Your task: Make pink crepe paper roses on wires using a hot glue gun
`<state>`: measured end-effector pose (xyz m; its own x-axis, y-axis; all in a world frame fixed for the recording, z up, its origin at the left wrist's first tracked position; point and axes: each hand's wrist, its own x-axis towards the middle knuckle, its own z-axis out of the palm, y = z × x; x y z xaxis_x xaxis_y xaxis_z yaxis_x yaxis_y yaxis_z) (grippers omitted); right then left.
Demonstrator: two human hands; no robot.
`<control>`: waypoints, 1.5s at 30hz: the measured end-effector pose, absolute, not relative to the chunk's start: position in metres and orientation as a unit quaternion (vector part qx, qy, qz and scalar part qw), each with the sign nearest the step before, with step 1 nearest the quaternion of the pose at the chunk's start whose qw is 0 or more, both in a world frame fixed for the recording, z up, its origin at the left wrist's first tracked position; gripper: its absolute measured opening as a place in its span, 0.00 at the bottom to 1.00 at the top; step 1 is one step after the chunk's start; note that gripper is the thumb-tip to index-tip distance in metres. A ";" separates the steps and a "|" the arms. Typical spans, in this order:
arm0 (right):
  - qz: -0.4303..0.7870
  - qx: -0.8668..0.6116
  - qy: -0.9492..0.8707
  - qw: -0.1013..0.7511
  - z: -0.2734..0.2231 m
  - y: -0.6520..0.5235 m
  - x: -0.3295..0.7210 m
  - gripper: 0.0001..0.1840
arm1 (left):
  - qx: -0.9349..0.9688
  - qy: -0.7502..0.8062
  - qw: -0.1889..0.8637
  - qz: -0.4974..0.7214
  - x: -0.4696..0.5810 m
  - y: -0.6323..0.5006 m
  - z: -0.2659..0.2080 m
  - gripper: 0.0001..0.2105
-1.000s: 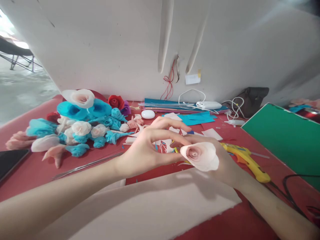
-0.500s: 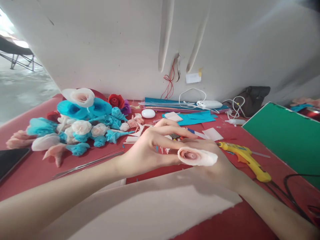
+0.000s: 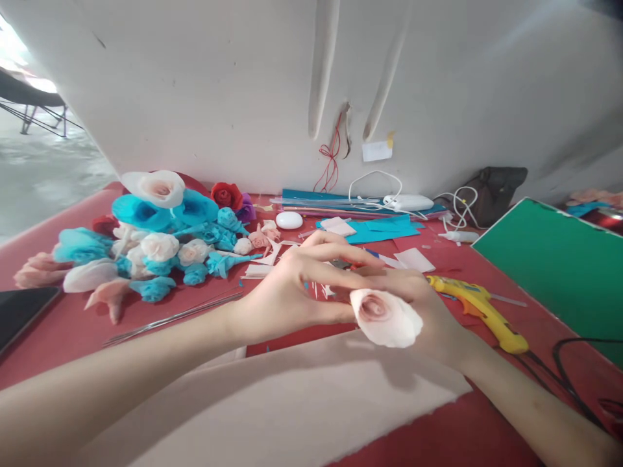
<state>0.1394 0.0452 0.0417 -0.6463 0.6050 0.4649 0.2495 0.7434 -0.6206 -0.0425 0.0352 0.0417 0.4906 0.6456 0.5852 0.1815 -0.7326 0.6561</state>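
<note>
A pale pink paper rose (image 3: 389,319) with a darker rolled centre is held up between my hands, its opening turned towards me. My left hand (image 3: 304,285) reaches in from the left, thumb and index finger closed on the flower's left side near its base. Behind the flower is my right hand (image 3: 435,311), its fingers curled round the base and mostly hidden by the petals and my left fingers. Beneath both hands lies a large sheet of pale pink paper (image 3: 292,402) with a ragged right edge.
Blue, white, pink and red paper flowers (image 3: 160,246) are heaped at the left, with thin wires (image 3: 175,318) before them. A yellow glue gun (image 3: 481,311) lies at the right beside a green board (image 3: 555,259). Blue paper (image 3: 379,228) and a white power strip (image 3: 407,203) are at the back.
The paper rose has turned between my hands: its outer petal now hangs lower and shows more of its face. My hands have barely moved.
</note>
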 end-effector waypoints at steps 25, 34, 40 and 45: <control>0.236 -0.328 -0.846 0.347 0.038 0.041 0.137 0.16 | 0.795 0.286 0.295 0.447 -0.051 0.040 0.057 0.17; 0.335 -0.352 -0.822 0.296 0.041 0.039 0.138 0.07 | 0.851 0.452 0.207 0.167 -0.099 0.024 0.069 0.13; 0.533 -0.355 -0.742 0.198 0.041 0.031 0.132 0.19 | 0.854 0.493 0.137 0.092 -0.142 -0.015 0.024 0.13; 0.663 -0.345 -0.641 0.172 0.027 0.023 0.122 0.18 | 0.855 0.499 0.092 0.104 -0.146 -0.031 0.014 0.12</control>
